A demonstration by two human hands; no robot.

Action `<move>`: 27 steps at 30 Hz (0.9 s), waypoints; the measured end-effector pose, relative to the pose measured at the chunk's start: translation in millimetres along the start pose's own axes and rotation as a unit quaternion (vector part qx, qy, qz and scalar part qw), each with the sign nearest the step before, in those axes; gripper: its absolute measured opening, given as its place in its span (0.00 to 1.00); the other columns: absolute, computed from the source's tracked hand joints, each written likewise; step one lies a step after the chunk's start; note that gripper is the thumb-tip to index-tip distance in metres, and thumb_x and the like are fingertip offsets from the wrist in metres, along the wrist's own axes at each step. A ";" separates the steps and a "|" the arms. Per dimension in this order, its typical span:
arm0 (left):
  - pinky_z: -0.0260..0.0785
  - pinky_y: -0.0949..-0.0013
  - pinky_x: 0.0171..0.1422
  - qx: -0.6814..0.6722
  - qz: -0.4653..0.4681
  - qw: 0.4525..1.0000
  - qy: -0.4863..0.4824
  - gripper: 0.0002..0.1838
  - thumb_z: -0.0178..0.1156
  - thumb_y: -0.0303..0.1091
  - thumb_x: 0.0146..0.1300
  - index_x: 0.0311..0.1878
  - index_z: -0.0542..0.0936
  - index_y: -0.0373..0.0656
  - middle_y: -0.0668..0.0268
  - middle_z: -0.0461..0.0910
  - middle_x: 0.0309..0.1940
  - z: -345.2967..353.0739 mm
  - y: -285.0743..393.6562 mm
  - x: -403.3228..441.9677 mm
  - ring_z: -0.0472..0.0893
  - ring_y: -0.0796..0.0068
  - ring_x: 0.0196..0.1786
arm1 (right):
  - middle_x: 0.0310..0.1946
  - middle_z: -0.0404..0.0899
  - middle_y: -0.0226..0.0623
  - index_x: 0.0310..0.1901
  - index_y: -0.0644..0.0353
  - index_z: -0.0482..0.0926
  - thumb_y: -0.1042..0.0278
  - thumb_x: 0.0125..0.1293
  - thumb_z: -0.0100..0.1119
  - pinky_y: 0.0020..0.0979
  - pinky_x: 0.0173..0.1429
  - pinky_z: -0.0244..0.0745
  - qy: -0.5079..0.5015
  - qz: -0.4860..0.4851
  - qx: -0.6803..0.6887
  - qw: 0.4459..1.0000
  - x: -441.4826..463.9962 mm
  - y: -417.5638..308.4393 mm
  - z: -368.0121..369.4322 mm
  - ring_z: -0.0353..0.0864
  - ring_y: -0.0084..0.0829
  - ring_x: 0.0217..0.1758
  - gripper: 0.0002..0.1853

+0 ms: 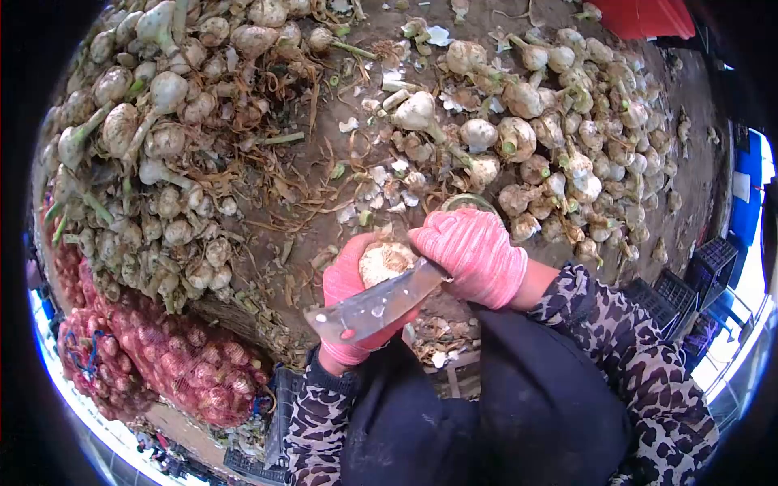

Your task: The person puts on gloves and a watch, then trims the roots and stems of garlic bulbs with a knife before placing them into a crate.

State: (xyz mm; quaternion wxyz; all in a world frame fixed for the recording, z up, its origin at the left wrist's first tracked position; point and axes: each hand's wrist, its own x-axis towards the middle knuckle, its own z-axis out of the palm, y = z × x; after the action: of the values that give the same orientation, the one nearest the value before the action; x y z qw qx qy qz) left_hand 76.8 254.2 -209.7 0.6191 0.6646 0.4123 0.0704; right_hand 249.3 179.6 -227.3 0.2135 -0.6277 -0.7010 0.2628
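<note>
A garlic bulb (384, 262) with its brown root side showing sits in my left hand (344, 285), which is closed around it in a pink glove. My right hand (476, 257), gloved the same way, is wrapped round the handle end of a broad-bladed knife (374, 308). The blade lies across the front of the bulb and over part of my left hand, pointing to the lower left. It has a small hole near its tip and white scraps stuck to it. The knife's handle is hidden in my right fist.
A heap of garlic (166, 139) with stems rises at the left, another pile of bulbs (559, 121) spreads at the right. Peelings (389, 190) litter the ground between. Red net sacks (190, 364) of bulbs stand lower left, black crates (713, 263) and a red container (648, 18) at the right.
</note>
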 end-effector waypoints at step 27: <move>0.71 0.66 0.51 -0.108 0.013 0.988 0.106 0.44 0.73 0.29 0.37 0.59 0.59 0.36 0.59 0.76 0.44 10.3 -22.8 5.6 0.78 0.69 0.46 | 0.28 0.72 0.38 0.39 0.59 0.74 0.70 0.41 0.61 0.39 0.35 0.68 -0.051 0.065 0.028 0.996 8.1 7.1 8.6 0.75 0.42 0.34 0.18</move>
State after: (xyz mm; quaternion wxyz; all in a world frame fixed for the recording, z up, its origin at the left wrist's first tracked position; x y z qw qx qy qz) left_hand 76.1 247.5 -234.4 0.6395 0.5879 0.4563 0.1928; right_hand 248.4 187.3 -238.7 0.1770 -0.6519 -0.6608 0.3272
